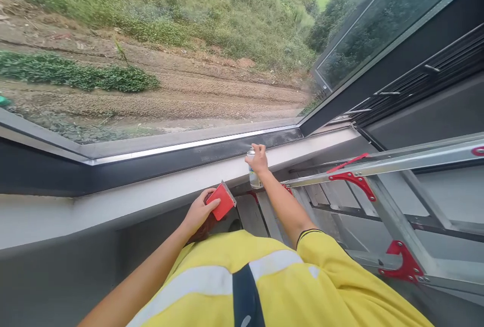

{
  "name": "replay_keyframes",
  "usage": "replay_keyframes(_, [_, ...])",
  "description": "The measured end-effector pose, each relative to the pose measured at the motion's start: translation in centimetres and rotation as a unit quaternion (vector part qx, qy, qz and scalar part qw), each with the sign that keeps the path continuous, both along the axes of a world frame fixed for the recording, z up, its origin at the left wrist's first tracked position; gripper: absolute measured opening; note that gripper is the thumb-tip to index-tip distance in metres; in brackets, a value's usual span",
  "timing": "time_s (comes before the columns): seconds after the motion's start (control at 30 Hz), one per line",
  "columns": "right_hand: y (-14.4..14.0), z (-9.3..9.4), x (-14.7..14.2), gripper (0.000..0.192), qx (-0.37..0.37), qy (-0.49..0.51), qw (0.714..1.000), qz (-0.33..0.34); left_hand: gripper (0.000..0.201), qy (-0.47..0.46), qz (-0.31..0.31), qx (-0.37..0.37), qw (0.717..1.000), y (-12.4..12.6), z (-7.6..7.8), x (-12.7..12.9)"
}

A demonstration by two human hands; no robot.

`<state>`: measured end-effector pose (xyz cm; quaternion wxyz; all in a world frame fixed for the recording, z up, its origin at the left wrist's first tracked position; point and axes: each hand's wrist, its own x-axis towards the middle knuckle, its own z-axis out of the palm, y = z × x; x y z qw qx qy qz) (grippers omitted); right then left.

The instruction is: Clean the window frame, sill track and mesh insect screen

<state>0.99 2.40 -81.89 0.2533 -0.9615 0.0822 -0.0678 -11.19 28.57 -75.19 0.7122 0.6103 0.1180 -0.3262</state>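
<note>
My left hand is closed around a red scraper with a thin grey blade along its upper right edge. The scraper is held just below the white sill. My right hand grips a spray can near its top, a finger resting on the nozzle. The can stands upright in the grip, in front of the sill's edge. Beyond it runs the dark lower window frame, with pale, speckled marks on its surface close to the can.
An aluminium ladder with red brackets stands at the right. Above the frame is a large glass pane, with soil and plants outside. An angled window sash is at the upper right.
</note>
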Motion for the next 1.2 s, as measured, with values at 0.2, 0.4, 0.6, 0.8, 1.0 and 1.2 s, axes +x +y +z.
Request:
replay_keyframes(0.2, [-12.5,1.1,1.0,0.058,-0.055,-0.022,0.986,-0.155,0.063,0.017,-0.018,0.025,0.999,-0.9,0.1,0.0])
replay_keyframes(0.4, [-21.3,2.8,1.9,0.055,-0.097,-0.016,0.953,-0.285,0.072,0.016,-0.059,0.062,0.996,-1.7,-0.9,0.6])
replay_keyframes(0.6, [-19.9,2.3,1.7,0.055,-0.108,0.011,0.959,-0.263,0.072,0.014,-0.059,0.067,0.996,-3.0,-0.4,0.8])
replay_keyframes(0.8, [-8.0,0.3,-1.3,0.056,-0.054,0.008,0.998,-0.025,0.061,-0.002,-0.025,0.052,0.998,-4.1,0.4,0.7])
replay_keyframes(1.0, [-2.3,2.6,-4.9,0.064,0.022,-0.065,0.997,0.036,0.072,0.011,-0.050,0.020,0.998,-4.3,-0.9,1.5])
replay_keyframes(1.2, [-8.4,22.9,-11.1,0.085,-0.078,-0.386,0.914,-0.099,0.078,0.031,-0.141,0.120,0.982,-3.3,-4.5,3.4])
